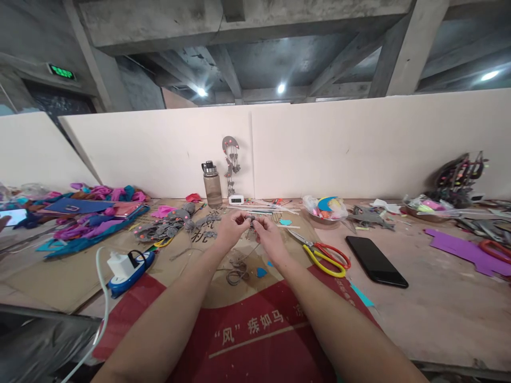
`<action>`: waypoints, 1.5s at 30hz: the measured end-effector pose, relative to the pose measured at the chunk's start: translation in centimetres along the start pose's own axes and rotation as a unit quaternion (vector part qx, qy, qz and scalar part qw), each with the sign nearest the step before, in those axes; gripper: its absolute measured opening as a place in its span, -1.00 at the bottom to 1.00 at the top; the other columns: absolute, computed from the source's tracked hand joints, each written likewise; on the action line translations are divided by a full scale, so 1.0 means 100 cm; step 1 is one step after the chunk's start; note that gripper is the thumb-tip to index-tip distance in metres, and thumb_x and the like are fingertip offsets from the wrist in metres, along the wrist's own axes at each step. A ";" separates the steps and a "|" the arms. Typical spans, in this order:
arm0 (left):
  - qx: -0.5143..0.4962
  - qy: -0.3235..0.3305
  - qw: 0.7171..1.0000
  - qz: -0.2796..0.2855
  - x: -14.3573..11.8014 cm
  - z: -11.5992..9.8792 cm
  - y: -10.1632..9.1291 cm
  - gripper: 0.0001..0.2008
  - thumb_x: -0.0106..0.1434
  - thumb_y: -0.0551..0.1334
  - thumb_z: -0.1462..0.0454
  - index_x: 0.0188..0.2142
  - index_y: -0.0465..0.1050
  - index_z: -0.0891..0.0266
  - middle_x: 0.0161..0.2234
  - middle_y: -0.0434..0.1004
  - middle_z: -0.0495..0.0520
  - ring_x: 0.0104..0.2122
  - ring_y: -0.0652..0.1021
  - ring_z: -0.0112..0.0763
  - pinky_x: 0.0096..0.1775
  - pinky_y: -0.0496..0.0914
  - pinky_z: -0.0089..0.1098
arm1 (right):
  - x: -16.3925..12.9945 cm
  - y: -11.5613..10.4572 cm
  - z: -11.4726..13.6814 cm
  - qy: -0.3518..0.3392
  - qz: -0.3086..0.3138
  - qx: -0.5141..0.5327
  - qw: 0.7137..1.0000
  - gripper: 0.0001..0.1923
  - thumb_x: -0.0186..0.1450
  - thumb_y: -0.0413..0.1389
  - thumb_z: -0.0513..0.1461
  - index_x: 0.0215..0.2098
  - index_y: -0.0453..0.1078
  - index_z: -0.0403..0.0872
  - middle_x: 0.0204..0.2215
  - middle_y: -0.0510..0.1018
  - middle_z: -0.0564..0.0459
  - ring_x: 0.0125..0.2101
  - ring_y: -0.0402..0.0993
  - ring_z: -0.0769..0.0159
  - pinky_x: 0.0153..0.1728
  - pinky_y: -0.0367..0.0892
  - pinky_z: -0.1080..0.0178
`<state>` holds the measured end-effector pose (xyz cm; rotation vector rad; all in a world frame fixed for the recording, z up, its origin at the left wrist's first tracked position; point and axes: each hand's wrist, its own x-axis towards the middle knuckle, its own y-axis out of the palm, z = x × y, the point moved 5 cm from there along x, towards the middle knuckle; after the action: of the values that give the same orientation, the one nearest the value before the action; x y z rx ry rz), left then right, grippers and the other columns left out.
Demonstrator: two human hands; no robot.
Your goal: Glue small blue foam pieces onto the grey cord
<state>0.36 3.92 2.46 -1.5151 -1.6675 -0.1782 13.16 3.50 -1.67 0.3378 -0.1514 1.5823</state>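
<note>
A small grey piece [251,219] is pinched between the fingertips of both hands, which are brought together above the middle of the desk [439,298]. The left hand [231,230] is closed on the piece from one side and the right hand [268,234] from the other; its exact shape cannot be told at this size. Beneath the forearms a sheet of cardboard [59,276] and a red printed sheet [255,330] are spread over the near edge of the desk. Loose grey scraps [237,274] and a small blue cut-out [261,272] are seen on the cardboard just below the hands.

Scissors with yellow and red handles [325,256] are laid just beside the right hand, and a black phone [376,261] is laid flat near them, further toward the right edge. A white charger plugged into a blue power strip [130,268] is placed toward the near left corner. A pile of grey shapes [167,226] is gathered left of the hands, with coloured sheets [88,215] heaped toward the left edge. A water bottle [212,184] is stood upright at the far edge against the white partition [359,143], with a bowl of coloured bits [325,208] to its right. A purple sheet [463,250] is laid at the right edge.
</note>
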 end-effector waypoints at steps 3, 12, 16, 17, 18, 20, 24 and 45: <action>-0.016 -0.013 1.000 0.008 0.000 0.004 0.004 -0.91 0.10 0.20 0.31 -0.46 0.47 0.27 -0.51 0.44 -0.03 -0.50 0.37 -0.50 -0.41 0.24 -0.47 | 0.003 -0.007 0.005 -0.028 -0.025 -0.066 0.997 -0.76 0.15 0.10 -0.04 -0.41 0.33 -0.04 -0.58 0.35 0.18 -0.55 0.20 0.40 -0.52 0.13 0.33; -0.057 -0.089 0.994 0.033 -0.001 0.011 0.009 -0.90 0.04 0.22 0.28 -0.50 0.48 0.28 -0.56 0.43 -0.07 -0.51 0.36 -0.50 -0.41 0.22 -0.46 | 0.002 -0.011 0.018 -0.073 -0.042 -0.233 0.969 -0.80 0.17 0.04 -0.11 -0.51 0.32 -0.06 -0.58 0.37 0.15 -0.50 0.25 0.36 -0.45 0.11 0.31; -0.093 -0.128 0.987 0.035 -0.003 0.012 0.011 -0.91 0.03 0.23 0.29 -0.53 0.47 0.28 -0.60 0.39 -0.09 -0.55 0.32 -0.53 -0.43 0.19 -0.46 | 0.003 -0.011 0.018 -0.077 -0.036 -0.256 0.963 -0.82 0.17 0.03 -0.15 -0.55 0.29 -0.05 -0.59 0.35 0.15 -0.51 0.24 0.37 -0.45 0.11 0.32; -0.110 -0.147 0.982 0.045 -0.005 0.014 0.013 -0.90 0.04 0.24 0.28 -0.53 0.47 0.28 -0.62 0.37 -0.09 -0.57 0.30 -0.54 -0.45 0.17 -0.46 | 0.003 -0.011 0.018 -0.075 -0.036 -0.258 0.962 -0.82 0.16 0.03 -0.16 -0.56 0.28 -0.05 -0.60 0.35 0.15 -0.51 0.24 0.37 -0.45 0.11 0.32; -0.129 -0.168 0.975 0.060 -0.006 0.016 0.015 -0.89 0.06 0.25 0.27 -0.52 0.48 0.29 -0.63 0.35 -0.09 -0.60 0.28 -0.55 -0.47 0.16 -0.46 | 0.004 -0.012 0.018 -0.072 -0.037 -0.260 0.962 -0.83 0.16 0.03 -0.17 -0.57 0.28 -0.05 -0.60 0.35 0.15 -0.52 0.24 0.37 -0.45 0.11 0.32; -0.178 -0.203 0.958 0.091 -0.009 0.020 0.018 -0.86 0.07 0.28 0.24 -0.43 0.52 0.30 -0.59 0.40 -0.06 -0.59 0.30 -0.55 -0.49 0.17 -0.46 | 0.005 -0.013 0.017 -0.064 -0.038 -0.262 0.962 -0.83 0.15 0.03 -0.18 -0.57 0.29 -0.06 -0.61 0.37 0.15 -0.53 0.24 0.38 -0.45 0.11 0.33; -0.308 -0.217 0.917 0.127 -0.011 0.021 0.013 -0.58 0.02 0.40 0.20 -0.10 0.53 0.26 -0.15 0.55 0.14 -0.34 0.50 -0.45 -0.35 0.31 -0.45 | 0.008 -0.017 0.015 -0.044 -0.035 -0.267 0.962 -0.83 0.16 0.03 -0.18 -0.53 0.35 -0.07 -0.58 0.44 0.13 -0.52 0.28 0.39 -0.45 0.13 0.34; -0.522 -0.291 0.801 -0.040 -0.004 0.017 -0.015 -0.72 0.17 0.32 0.10 -0.39 0.46 0.31 -0.52 0.44 0.00 -0.58 0.37 -0.62 -0.54 0.27 -0.57 | -0.006 0.007 -0.028 0.021 0.121 -0.540 0.833 -0.89 0.12 0.13 -0.33 -0.56 0.42 -0.09 -0.52 0.54 -0.11 -0.44 0.47 0.22 -0.43 0.21 0.27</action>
<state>-1.78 4.26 1.77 -2.4854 -2.2845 -0.8721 12.15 3.77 -4.44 -0.6314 -1.0365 1.4990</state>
